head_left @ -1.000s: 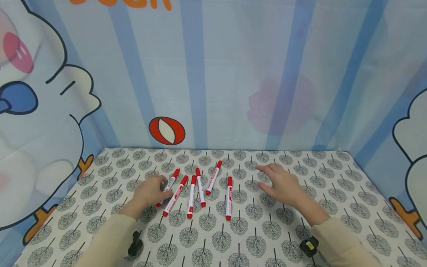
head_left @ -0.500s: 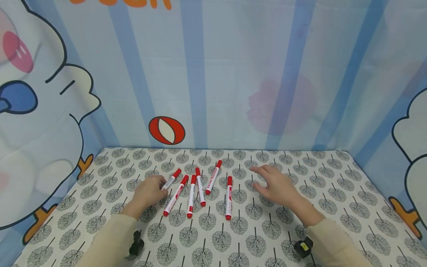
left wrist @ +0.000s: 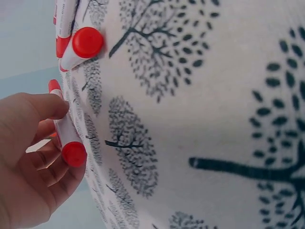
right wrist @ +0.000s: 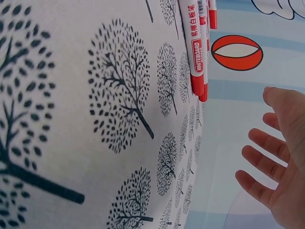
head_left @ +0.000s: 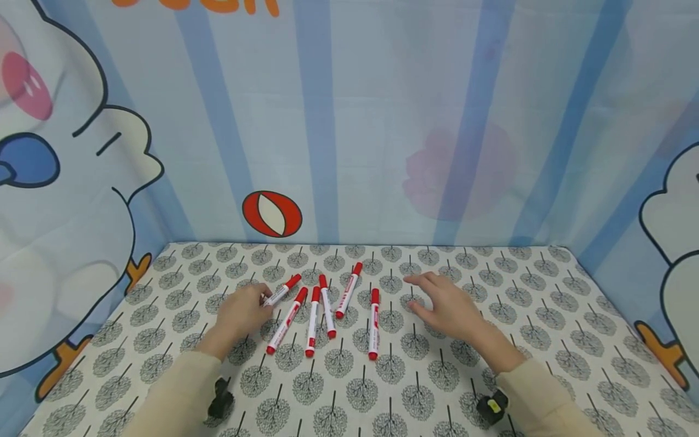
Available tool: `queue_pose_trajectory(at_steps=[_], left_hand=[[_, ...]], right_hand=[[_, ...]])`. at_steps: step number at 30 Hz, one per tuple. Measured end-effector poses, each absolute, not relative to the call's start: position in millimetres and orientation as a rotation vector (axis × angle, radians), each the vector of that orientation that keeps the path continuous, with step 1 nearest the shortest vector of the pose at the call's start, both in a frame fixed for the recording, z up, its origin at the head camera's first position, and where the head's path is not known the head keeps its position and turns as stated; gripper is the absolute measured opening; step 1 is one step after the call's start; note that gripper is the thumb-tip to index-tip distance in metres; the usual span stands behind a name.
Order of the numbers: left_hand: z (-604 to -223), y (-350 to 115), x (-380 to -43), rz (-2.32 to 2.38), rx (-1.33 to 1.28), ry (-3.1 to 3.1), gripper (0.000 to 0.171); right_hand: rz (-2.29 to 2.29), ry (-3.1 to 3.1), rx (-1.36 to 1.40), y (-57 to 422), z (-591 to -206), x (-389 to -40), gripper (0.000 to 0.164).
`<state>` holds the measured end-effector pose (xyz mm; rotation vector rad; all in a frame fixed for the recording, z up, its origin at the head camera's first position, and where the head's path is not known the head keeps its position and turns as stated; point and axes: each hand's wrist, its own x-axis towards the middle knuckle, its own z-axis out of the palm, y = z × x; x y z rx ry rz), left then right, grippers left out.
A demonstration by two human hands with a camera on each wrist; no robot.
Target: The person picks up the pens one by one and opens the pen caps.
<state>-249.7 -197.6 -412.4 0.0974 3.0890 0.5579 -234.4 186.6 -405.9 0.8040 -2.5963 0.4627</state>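
Several red-capped whiteboard markers with white barrels lie on the table. My left hand grips the leftmost whiteboard marker between thumb and curled fingers; its red cap points away to the upper right. In the left wrist view that same marker runs under the thumb, its red end facing the camera. Just right of this hand lies another marker, apart from it. My right hand hovers over the cloth with fingers spread and loosely bent, holding nothing. Nearest to it is the rightmost marker, lettered WHITEBOARD MARKER in the right wrist view.
More markers lie in the middle: one, a second and a third farther back. A tree-print cloth covers the table. Behind its far edge hangs a blue-striped cartoon curtain.
My left hand has taken hold of the leftmost marker and turned it slightly, its cap shifting to the right. My right hand has moved left, toward the markers.
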Motion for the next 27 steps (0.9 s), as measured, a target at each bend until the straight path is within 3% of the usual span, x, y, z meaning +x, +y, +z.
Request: queue_pose_trajectory(at_steps=[12, 27], left_hand=[[-399, -186, -249, 0.462, 0.179, 3.126, 0.028], [-396, -147, -244, 0.501, 0.465, 3.152, 0.022]], right_hand=[[0.515, -2.557, 0.809, 183, -405, -232, 0.042], [0.540, -2.510, 0.843, 176, -406, -233, 0.040]])
